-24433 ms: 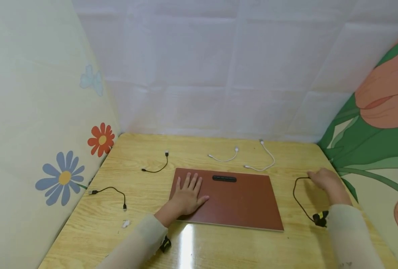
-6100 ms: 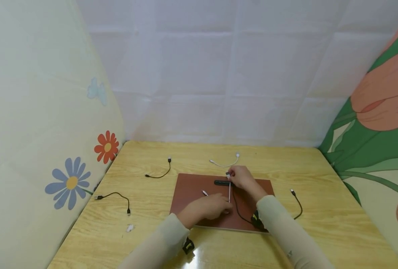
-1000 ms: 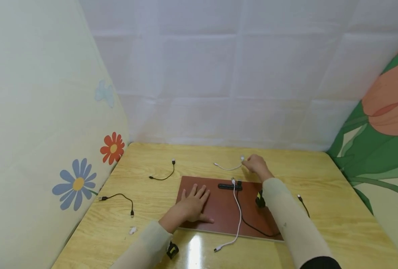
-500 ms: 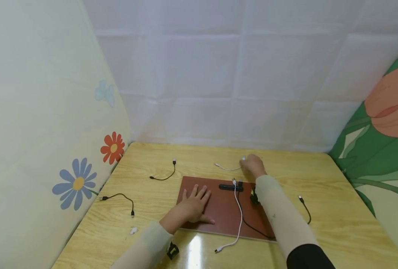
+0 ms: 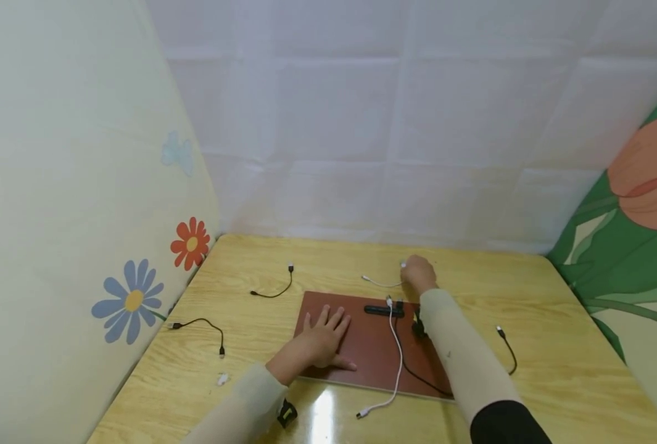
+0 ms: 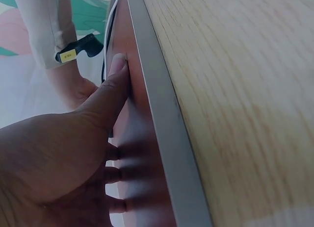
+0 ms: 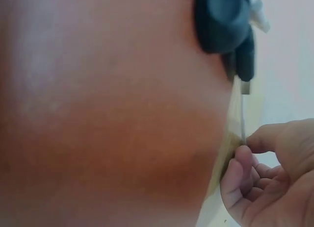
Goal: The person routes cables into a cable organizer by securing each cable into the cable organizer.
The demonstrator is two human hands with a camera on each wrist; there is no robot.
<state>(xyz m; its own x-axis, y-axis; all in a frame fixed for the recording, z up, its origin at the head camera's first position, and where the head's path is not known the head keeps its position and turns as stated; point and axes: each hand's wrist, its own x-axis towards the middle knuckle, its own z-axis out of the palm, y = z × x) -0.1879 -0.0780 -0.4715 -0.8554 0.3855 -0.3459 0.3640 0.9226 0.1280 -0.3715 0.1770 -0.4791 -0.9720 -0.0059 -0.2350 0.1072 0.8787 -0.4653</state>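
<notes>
In the head view my left hand (image 5: pixel 319 345) lies with fingers spread on a reddish-brown board (image 5: pixel 361 364); the left wrist view shows its thumb (image 6: pixel 117 65) near the board's pale edge. Beyond the board's far edge, my right hand (image 5: pixel 419 274) pinches the plug end of a short white USB cable (image 5: pixel 382 285), seen in the right wrist view between thumb and curled fingers (image 7: pixel 235 173). A black USB hub (image 5: pixel 380 311) sits on the board. A longer white cable (image 5: pixel 399 351) and a black cable (image 5: pixel 417 375) run from its right end.
Two short black cables (image 5: pixel 275 294) (image 5: pixel 208 322) lie on the wooden table (image 5: pixel 184 394) at left. The black cable's free end (image 5: pixel 506 342) lies right of the board. A small white scrap (image 5: pixel 223 378) is near the left forearm. A white sheet (image 5: pixel 328 123) hangs behind.
Since the oldest frame, a black and a longer white cable have come to the hub from the table. Over the last second my right hand has closed in on the short white cable's plug; the left stays put.
</notes>
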